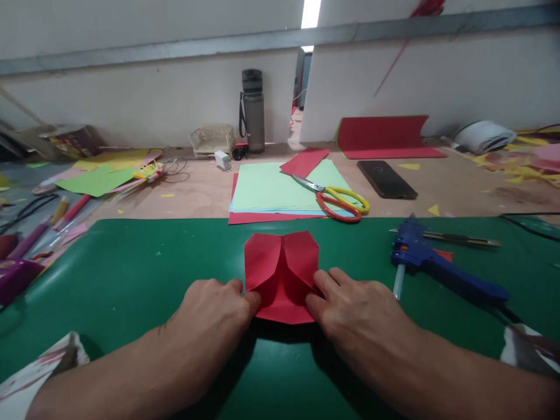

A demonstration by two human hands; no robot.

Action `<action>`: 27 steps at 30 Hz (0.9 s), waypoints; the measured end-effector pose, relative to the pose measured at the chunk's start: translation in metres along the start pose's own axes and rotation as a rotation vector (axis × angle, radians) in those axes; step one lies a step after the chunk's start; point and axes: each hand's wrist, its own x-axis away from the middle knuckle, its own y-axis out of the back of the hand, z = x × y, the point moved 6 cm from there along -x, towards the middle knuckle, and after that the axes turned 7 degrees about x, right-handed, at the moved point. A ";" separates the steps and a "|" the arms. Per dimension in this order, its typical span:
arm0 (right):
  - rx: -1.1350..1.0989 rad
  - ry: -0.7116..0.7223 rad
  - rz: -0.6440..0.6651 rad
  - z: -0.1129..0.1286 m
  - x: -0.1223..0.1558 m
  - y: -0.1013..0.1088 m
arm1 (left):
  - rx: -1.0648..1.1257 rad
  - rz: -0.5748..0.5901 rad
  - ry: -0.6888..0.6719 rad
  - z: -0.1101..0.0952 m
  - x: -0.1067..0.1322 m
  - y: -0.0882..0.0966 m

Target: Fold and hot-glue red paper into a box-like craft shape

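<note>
A folded piece of red paper [282, 286] is held just over the green mat [175, 251], its two upper flaps standing up and a hollow opening between them. My left hand [219, 303] pinches its lower left corner between thumb and curled fingers. On the other side, my right hand [345, 297] grips the lower right edge the same way. The fingertips behind the paper are partly hidden.
Behind the mat lie a stack of coloured paper [271, 186], scissors [336, 201] and a phone [387, 179]. A blue glue gun [441, 268] and a craft knife [459, 238] rest at right. A water bottle [254, 116] stands by the wall; paper scraps [96, 179] lie left.
</note>
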 end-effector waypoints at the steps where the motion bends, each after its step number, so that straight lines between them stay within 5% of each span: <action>1: -0.008 0.000 0.009 0.000 0.000 0.000 | 0.020 -0.005 0.004 -0.001 0.000 0.001; 5: -0.018 -0.031 -0.034 -0.002 0.000 0.004 | 0.035 0.000 0.008 -0.007 0.000 0.005; 12: 0.091 0.034 -0.593 0.016 0.025 0.038 | 0.042 -0.034 0.010 -0.005 -0.002 -0.002; 14: -0.006 0.114 -0.634 0.024 0.025 0.039 | 0.052 -0.036 -0.006 -0.005 -0.003 -0.003; 21: -0.198 0.174 0.003 0.031 -0.017 0.012 | 0.082 -0.039 -0.077 -0.004 -0.004 0.000; 27: -0.231 0.198 0.143 0.028 -0.024 0.016 | 0.390 -0.098 -0.208 0.006 0.005 0.018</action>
